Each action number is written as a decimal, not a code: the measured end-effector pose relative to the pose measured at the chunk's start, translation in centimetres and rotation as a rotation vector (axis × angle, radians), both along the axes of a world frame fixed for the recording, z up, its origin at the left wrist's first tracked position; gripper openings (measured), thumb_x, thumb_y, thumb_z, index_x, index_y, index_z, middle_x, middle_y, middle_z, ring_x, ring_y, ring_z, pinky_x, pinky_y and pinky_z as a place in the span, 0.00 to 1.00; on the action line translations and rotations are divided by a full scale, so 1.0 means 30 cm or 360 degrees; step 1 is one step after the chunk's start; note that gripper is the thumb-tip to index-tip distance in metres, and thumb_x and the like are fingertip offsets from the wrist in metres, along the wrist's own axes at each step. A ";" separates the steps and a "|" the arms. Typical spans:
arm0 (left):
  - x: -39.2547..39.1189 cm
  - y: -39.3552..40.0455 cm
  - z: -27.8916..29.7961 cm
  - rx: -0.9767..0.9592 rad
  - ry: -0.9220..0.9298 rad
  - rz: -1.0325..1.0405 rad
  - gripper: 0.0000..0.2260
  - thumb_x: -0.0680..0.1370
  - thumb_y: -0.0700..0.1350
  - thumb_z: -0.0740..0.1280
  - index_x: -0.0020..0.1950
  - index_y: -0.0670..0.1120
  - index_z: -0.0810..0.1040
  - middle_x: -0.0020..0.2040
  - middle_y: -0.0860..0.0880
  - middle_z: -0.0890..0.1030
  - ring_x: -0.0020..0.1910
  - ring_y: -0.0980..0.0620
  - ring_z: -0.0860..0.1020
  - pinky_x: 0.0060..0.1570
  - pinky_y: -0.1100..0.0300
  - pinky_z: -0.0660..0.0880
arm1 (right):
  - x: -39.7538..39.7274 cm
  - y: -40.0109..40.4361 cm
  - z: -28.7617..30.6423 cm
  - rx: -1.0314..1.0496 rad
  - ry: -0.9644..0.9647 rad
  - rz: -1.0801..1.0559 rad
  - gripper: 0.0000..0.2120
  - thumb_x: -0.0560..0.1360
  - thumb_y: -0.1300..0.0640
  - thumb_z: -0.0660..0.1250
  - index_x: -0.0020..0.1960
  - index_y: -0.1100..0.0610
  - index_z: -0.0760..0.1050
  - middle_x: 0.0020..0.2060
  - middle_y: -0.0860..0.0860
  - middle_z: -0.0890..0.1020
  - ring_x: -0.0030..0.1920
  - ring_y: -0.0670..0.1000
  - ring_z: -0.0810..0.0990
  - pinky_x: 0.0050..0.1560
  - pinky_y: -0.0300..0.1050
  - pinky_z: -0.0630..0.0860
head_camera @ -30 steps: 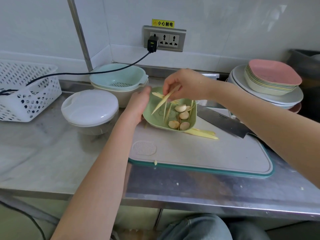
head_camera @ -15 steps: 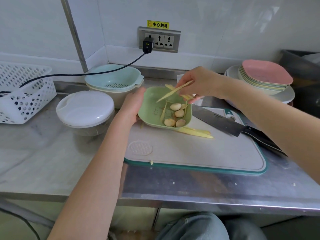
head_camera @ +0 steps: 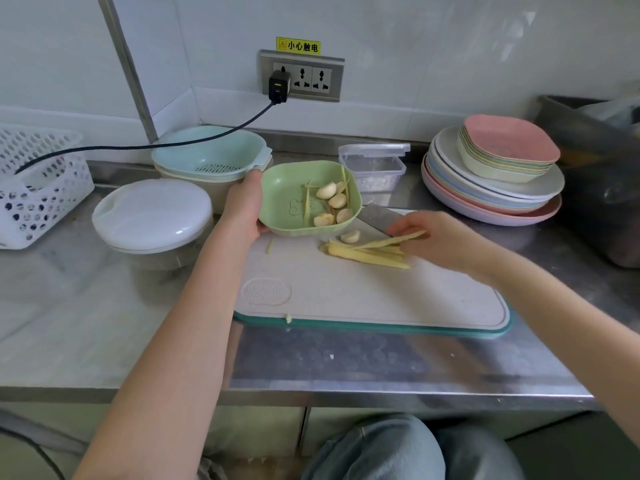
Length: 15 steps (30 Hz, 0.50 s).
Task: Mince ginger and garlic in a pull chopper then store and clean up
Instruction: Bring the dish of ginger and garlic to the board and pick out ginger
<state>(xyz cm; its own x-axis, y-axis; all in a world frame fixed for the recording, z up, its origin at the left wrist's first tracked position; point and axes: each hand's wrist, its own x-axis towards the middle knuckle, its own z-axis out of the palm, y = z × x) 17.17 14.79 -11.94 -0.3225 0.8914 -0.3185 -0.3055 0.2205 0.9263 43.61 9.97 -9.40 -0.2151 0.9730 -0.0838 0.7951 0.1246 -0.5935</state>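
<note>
My left hand (head_camera: pixel 244 211) grips the left rim of a green bowl (head_camera: pixel 287 199), tilted over the back of the white cutting board (head_camera: pixel 346 292). Several peeled garlic cloves (head_camera: pixel 332 202) and a few ginger strips lie in the bowl. One clove (head_camera: pixel 350 236) rests on the board just under the bowl's edge. My right hand (head_camera: pixel 440 237) pinches ginger strips (head_camera: pixel 398 240) and lays them on the pile of ginger strips (head_camera: pixel 367 256) on the board. The pull chopper (head_camera: pixel 152 220) with its white lid stands at the left.
A knife blade (head_camera: pixel 377 216) lies behind the bowl on the board. A clear lidded box (head_camera: pixel 374 168) stands at the back, stacked plates and bowls (head_camera: pixel 491 178) at the right, teal colander bowls (head_camera: pixel 211 157) and a white basket (head_camera: pixel 38 181) at the left. A black cable crosses to the wall socket.
My right hand has carried ginger strips from over the bowl down to the pile on the board. The bowl has tilted more, and one clove now lies on the board.
</note>
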 end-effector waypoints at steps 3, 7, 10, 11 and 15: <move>-0.004 0.001 -0.002 0.0004 -0.0076 0.0003 0.16 0.80 0.52 0.58 0.62 0.47 0.77 0.47 0.48 0.83 0.41 0.49 0.82 0.31 0.58 0.77 | -0.027 -0.029 -0.008 0.0110 -0.0232 0.0211 0.15 0.74 0.59 0.67 0.59 0.48 0.76 0.50 0.45 0.78 0.49 0.45 0.75 0.50 0.35 0.69; 0.001 -0.001 -0.001 0.0004 -0.0068 0.0007 0.15 0.81 0.52 0.57 0.61 0.47 0.77 0.46 0.48 0.82 0.41 0.49 0.81 0.32 0.57 0.77 | 0.007 -0.021 -0.015 0.0272 -0.0399 0.0250 0.12 0.73 0.54 0.70 0.57 0.46 0.79 0.48 0.44 0.81 0.49 0.48 0.78 0.50 0.44 0.76; 0.007 -0.005 0.004 -0.0009 -0.0044 0.0019 0.13 0.81 0.52 0.56 0.59 0.48 0.75 0.43 0.49 0.81 0.39 0.50 0.80 0.31 0.57 0.76 | -0.002 -0.023 -0.037 0.0213 -0.0383 0.0232 0.20 0.70 0.49 0.73 0.61 0.46 0.76 0.48 0.44 0.78 0.47 0.48 0.75 0.51 0.44 0.74; 0.007 -0.005 0.005 -0.0018 -0.0038 0.0020 0.12 0.81 0.52 0.57 0.58 0.48 0.75 0.42 0.49 0.80 0.39 0.50 0.79 0.31 0.57 0.75 | -0.014 -0.024 -0.048 0.0231 -0.0369 0.0224 0.21 0.69 0.49 0.74 0.61 0.47 0.76 0.48 0.44 0.78 0.46 0.47 0.74 0.49 0.42 0.72; 0.006 -0.004 0.007 -0.0035 -0.0020 0.0008 0.12 0.81 0.52 0.57 0.58 0.48 0.75 0.42 0.49 0.80 0.39 0.50 0.79 0.31 0.57 0.75 | -0.057 -0.026 -0.083 0.0344 -0.0095 0.0263 0.17 0.70 0.58 0.73 0.58 0.51 0.79 0.46 0.44 0.80 0.41 0.39 0.75 0.43 0.30 0.69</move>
<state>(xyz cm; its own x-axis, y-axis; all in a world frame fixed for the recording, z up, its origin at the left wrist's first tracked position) 17.36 14.66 -11.73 -0.3227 0.8826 -0.3419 -0.3180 0.2391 0.9174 41.90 9.20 -11.90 -0.3730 0.9219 0.1048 0.7864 0.3741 -0.4916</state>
